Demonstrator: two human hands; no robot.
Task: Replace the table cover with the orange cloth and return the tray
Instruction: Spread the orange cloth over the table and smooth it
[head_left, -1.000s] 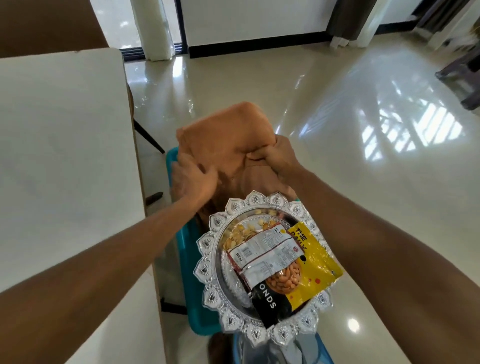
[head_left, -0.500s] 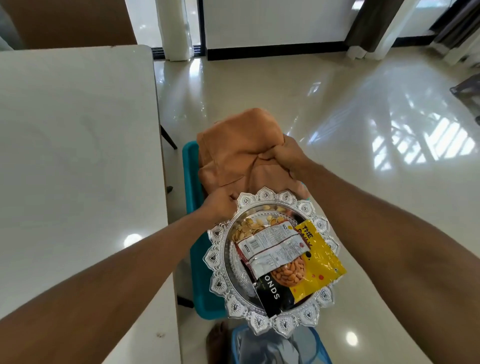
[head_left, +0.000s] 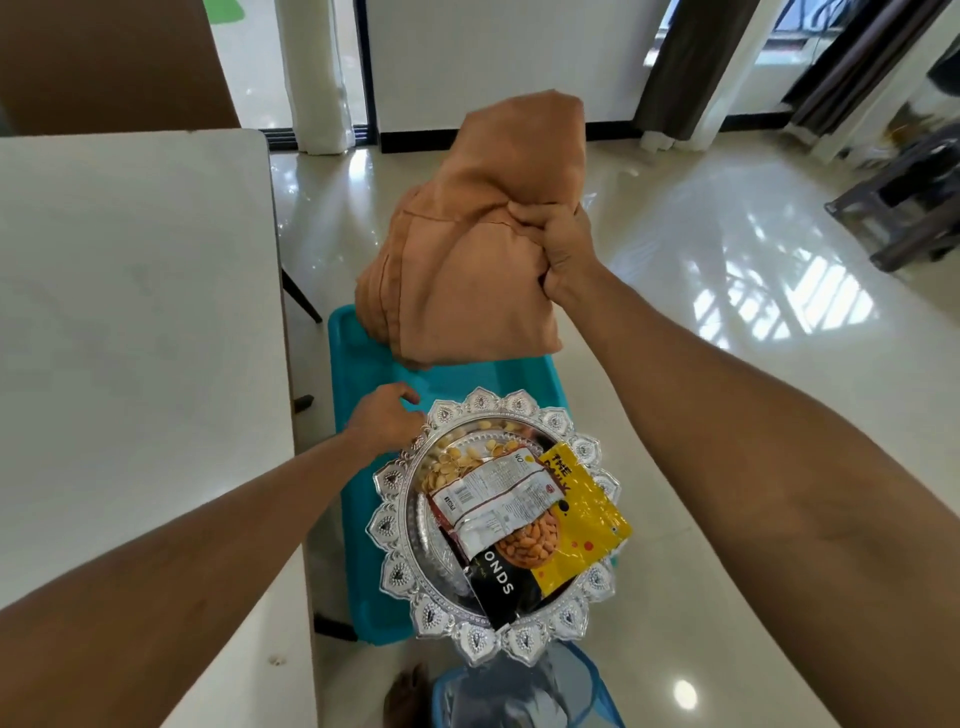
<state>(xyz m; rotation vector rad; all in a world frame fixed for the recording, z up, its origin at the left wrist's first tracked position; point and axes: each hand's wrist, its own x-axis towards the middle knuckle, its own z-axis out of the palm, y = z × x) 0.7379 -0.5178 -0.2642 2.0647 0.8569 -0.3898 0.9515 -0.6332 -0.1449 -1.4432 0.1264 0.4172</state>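
Note:
My right hand (head_left: 558, 249) grips the folded orange cloth (head_left: 467, 260) and holds it up above the far end of a teal stool (head_left: 363, 545). The cloth's lower edge hangs just over the stool seat. A silver ornate tray (head_left: 395, 566) with snack packets, one yellow and black with almonds (head_left: 561, 540), sits on the near part of the stool. My left hand (head_left: 382, 423) rests at the tray's far left rim, fingers loosely curled; whether it holds the rim is unclear. The white table (head_left: 130, 338) stands bare on the left.
A brown chair back (head_left: 104, 62) stands behind the table. A blue-rimmed mesh basket (head_left: 524, 696) sits on the floor below the tray. Glossy floor spreads right, with a dark stool (head_left: 909, 208) at the far right and curtains at the back.
My right hand has lifted the orange cloth up off the stool. My left hand has let go of the cloth and dropped to the tray's rim.

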